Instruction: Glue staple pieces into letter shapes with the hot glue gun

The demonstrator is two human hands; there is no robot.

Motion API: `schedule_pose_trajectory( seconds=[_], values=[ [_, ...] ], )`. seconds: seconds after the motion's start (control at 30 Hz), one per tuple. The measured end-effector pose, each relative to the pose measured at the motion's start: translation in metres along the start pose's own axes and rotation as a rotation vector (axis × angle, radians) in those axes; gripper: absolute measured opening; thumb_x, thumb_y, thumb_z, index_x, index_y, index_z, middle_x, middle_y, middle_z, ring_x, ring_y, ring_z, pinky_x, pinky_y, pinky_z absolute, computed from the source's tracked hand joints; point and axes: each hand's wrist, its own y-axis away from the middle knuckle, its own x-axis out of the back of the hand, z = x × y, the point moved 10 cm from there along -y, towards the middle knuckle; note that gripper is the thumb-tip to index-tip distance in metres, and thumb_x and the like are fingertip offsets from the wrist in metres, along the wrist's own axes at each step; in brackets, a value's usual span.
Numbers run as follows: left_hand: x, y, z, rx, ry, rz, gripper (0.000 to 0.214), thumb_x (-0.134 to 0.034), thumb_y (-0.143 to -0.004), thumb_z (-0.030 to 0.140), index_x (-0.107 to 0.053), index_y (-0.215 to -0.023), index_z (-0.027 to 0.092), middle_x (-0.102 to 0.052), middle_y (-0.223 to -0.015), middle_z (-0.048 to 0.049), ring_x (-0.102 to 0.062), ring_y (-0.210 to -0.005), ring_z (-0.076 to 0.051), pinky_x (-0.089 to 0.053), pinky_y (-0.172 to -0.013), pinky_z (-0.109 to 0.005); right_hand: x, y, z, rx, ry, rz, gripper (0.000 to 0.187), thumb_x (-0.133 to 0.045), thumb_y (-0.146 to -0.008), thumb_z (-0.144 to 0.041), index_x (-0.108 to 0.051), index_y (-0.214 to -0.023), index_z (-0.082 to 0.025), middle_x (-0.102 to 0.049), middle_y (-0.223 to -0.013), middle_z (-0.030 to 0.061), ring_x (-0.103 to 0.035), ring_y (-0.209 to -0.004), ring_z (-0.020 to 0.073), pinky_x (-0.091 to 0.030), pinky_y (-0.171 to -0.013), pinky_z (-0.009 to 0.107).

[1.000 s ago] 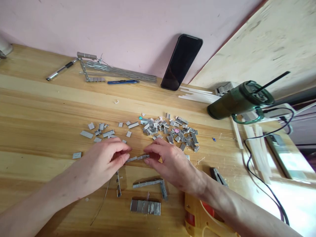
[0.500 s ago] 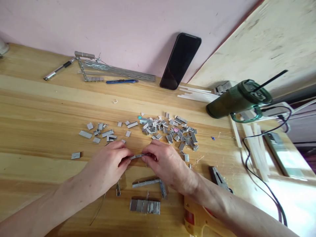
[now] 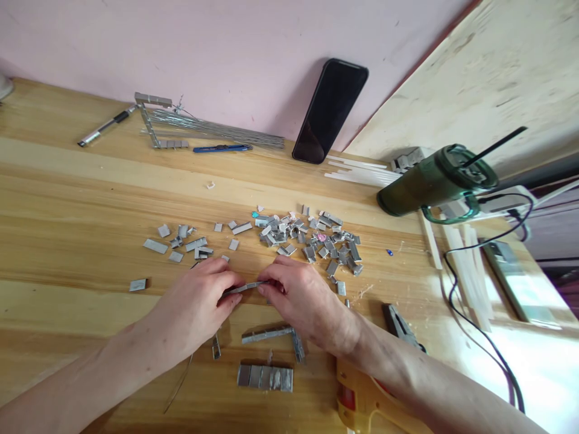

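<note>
My left hand (image 3: 199, 304) and my right hand (image 3: 302, 298) meet over the wooden table (image 3: 67, 205), each pinching one end of a thin grey staple strip (image 3: 246, 287) held just above the surface. Beyond my fingers lies a heap of loose staple pieces (image 3: 312, 241), with a smaller scatter (image 3: 185, 244) to the left. Below my hands rest an L-shaped joined strip (image 3: 275, 337), a flat row of staple blocks (image 3: 265, 377) and a short upright piece (image 3: 216, 348).
A yellow glue gun (image 3: 362, 401) lies under my right forearm, pliers (image 3: 400, 325) beside it. A black phone (image 3: 329, 111) leans on the pink wall. A green bottle (image 3: 434, 181) lies at the right near white sticks (image 3: 470, 280) and a black cable (image 3: 479, 337). Wires, a blue cutter (image 3: 220, 148) and a pen (image 3: 104, 126) sit at the back.
My hands have drawn closer together, and the strip between them has come up off the table. The wire piece below my left hand has shifted.
</note>
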Motion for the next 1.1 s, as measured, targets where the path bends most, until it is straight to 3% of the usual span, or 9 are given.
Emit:
schedule_pose_trajectory(
  seconds=[0.33, 0.67, 0.93, 1.1],
  values=[
    [-0.002, 0.004, 0.002, -0.024, 0.004, 0.035, 0.022, -0.055, -0.082, 0.005, -0.073, -0.082, 0.018, -0.064, -0.079, -0.004, -0.064, -0.078, -0.022, -0.051, -0.069, -0.035, 0.004, 0.001, -0.005, 0.076, -0.091, 0.044, 0.018, -0.063, -0.081, -0.006, -0.07, -0.08, -0.022, -0.069, -0.087, 0.0025, -0.064, -0.085, 0.0179, -0.049, -0.076, 0.028],
    [0.012, 0.009, 0.004, -0.053, 0.065, 0.116, 0.018, -0.049, -0.086, 0.012, -0.066, -0.08, 0.019, -0.068, -0.074, -0.0018, -0.064, -0.069, -0.018, -0.05, -0.063, -0.03, 0.014, 0.009, -0.005, 0.102, -0.144, 0.112, 0.015, -0.061, -0.083, -0.008, -0.071, -0.087, -0.019, -0.064, -0.083, 0.0025, -0.06, -0.07, 0.0156, -0.048, -0.065, 0.029],
    [0.027, 0.02, 0.013, 0.025, 0.221, 0.144, 0.019, -0.057, -0.076, 0.009, -0.061, -0.086, 0.025, -0.07, -0.075, 0.0051, -0.067, -0.065, -0.013, -0.052, -0.06, -0.022, 0.036, 0.042, -0.024, 0.345, -0.371, 0.295, 0.011, -0.057, -0.087, -0.009, -0.063, -0.091, -0.018, -0.068, -0.084, 0.0032, -0.063, -0.076, 0.0157, -0.052, -0.069, 0.028],
    [0.046, 0.031, 0.037, -0.086, 0.243, 0.252, 0.025, -0.056, -0.076, 0.007, -0.061, -0.087, 0.028, -0.071, -0.075, 0.0071, -0.068, -0.064, -0.01, -0.052, -0.06, -0.018, 0.058, 0.072, -0.043, 0.515, -0.317, 0.465, 0.026, -0.059, -0.086, -0.007, -0.061, -0.109, -0.019, -0.068, -0.095, 0.0067, -0.065, -0.085, 0.0168, -0.055, -0.075, 0.028]
  ],
)
